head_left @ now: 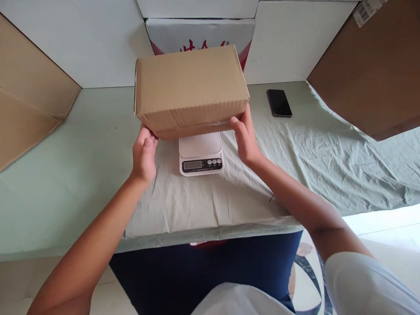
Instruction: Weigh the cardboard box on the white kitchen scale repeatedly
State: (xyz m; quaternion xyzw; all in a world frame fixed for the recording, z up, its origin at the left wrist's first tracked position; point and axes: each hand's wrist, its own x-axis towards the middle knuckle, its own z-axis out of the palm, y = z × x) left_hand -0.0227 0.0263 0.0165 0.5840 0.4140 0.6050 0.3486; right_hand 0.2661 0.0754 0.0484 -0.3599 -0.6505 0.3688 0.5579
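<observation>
A closed brown cardboard box (190,87) is held between both my hands above a small white digital scale (201,154). My left hand (144,153) grips the box's lower left corner. My right hand (245,138) grips its lower right edge. The box covers the back part of the scale's platform; whether it rests on the platform I cannot tell. The scale's dark display and round buttons face me.
A pale green cloth (295,175) covers the table. A black phone (279,103) lies at the back right. Large brown cardboard sheets lean at the left (29,100) and right (374,74). A white box with red print (200,33) stands behind.
</observation>
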